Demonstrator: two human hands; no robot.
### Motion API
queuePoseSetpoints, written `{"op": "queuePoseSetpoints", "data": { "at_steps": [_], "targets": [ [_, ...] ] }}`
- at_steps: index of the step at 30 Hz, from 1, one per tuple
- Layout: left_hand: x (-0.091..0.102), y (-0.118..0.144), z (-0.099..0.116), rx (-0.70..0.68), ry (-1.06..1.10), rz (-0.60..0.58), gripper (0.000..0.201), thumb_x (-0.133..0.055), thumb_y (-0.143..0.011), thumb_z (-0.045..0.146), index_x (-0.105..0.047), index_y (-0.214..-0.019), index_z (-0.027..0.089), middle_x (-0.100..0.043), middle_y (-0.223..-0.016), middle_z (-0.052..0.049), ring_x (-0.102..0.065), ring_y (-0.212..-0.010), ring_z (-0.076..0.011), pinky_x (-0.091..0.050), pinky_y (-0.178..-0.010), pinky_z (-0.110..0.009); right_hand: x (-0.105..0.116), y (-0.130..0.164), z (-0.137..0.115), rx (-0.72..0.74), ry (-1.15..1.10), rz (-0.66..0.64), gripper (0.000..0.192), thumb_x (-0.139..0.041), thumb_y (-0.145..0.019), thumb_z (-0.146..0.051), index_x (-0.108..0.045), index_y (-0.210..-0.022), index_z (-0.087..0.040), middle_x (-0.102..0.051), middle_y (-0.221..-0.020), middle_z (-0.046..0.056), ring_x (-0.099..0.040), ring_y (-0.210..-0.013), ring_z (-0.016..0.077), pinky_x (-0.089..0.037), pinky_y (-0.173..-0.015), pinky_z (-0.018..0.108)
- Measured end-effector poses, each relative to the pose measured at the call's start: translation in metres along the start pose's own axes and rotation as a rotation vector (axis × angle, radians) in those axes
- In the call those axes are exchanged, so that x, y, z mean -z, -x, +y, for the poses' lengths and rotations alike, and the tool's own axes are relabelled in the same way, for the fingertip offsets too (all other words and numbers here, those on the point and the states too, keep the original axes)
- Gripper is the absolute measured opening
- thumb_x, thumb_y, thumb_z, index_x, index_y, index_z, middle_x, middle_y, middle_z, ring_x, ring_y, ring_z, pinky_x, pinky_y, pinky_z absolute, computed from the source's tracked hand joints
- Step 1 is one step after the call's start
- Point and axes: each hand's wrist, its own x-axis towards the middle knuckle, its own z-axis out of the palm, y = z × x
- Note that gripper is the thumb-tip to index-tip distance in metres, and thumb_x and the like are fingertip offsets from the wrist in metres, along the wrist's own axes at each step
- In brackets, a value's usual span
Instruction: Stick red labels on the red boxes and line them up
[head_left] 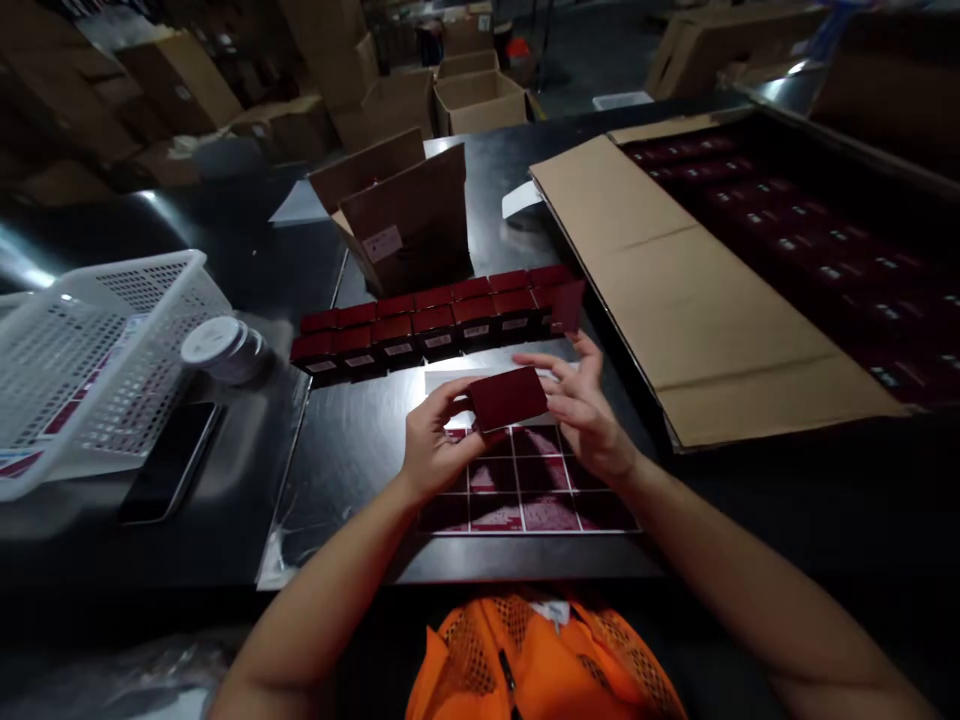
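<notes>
My left hand (442, 440) grips a small dark red box (510, 398) between thumb and fingers, tilted above the work surface. Close by its right end, my right hand (589, 410) has its fingers stretched and apart, the fingertips at or near the box edge; whether they touch it I cannot tell. Below both hands lies a sheet of dark red labels (517, 478) divided by white lines, partly covered by the hands. Just beyond stand two rows of similar dark red boxes (435, 322), several with white barcode labels facing me.
Behind the rows stands an open brown carton (412, 220). A large carton (645, 270) of dark red boxes occupies the right, its flap folded out. On the left are a white plastic basket (142, 370), a roll of tape (221, 348) and a phone (171, 462).
</notes>
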Motion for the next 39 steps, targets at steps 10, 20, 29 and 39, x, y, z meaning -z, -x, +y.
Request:
{"op": "queuePoseSetpoints", "data": {
  "at_steps": [10, 20, 29, 39],
  "targets": [
    [0.004, 0.0, 0.002, -0.08, -0.197, 0.085, 0.081, -0.087, -0.064, 0.04, -0.052, -0.136, 0.022, -0.067, -0.109, -0.008, -0.068, -0.095, -0.02, -0.057, -0.086, -0.034, 0.002, 0.008, -0.005, 0.254, 0.534, -0.071, 0.116, -0.088, -0.064, -0.055, -0.008, -0.145, -0.032, -0.042, -0.141, 0.016, -0.053, -0.123, 0.0326, -0.051, -0.093, 0.051],
    [0.0, 0.002, 0.007, -0.051, -0.08, -0.025, 0.092, -0.084, -0.072, 0.044, -0.035, -0.148, 0.028, -0.067, -0.115, -0.008, -0.069, -0.1, -0.0194, -0.058, -0.083, -0.029, -0.004, 0.01, -0.008, 0.2, 0.528, -0.148, 0.113, -0.09, -0.065, -0.033, -0.014, -0.148, -0.029, -0.062, -0.112, 0.008, -0.066, -0.101, 0.0278, -0.055, -0.09, 0.045],
    [0.016, -0.014, 0.009, -0.55, -0.405, -0.195, 0.087, -0.081, -0.074, 0.052, -0.042, -0.146, 0.021, -0.06, -0.133, -0.016, -0.055, -0.13, -0.0331, -0.05, -0.106, -0.052, -0.017, 0.002, -0.011, -0.445, -0.131, 0.234, 0.083, -0.083, -0.066, -0.044, -0.029, -0.127, -0.028, -0.066, -0.089, -0.002, -0.065, -0.061, 0.0182, -0.057, -0.045, 0.029],
    [0.009, -0.006, 0.01, -0.064, -0.207, 0.03, 0.052, -0.083, -0.072, 0.047, -0.066, -0.113, 0.021, -0.07, -0.107, -0.007, -0.069, -0.098, -0.0189, -0.063, -0.079, -0.03, 0.017, 0.004, -0.028, 0.364, 0.724, 0.419, 0.04, -0.072, -0.086, -0.057, -0.062, -0.111, -0.028, -0.059, -0.115, 0.007, -0.062, -0.105, 0.0263, -0.055, -0.095, 0.043]
  ]
}}
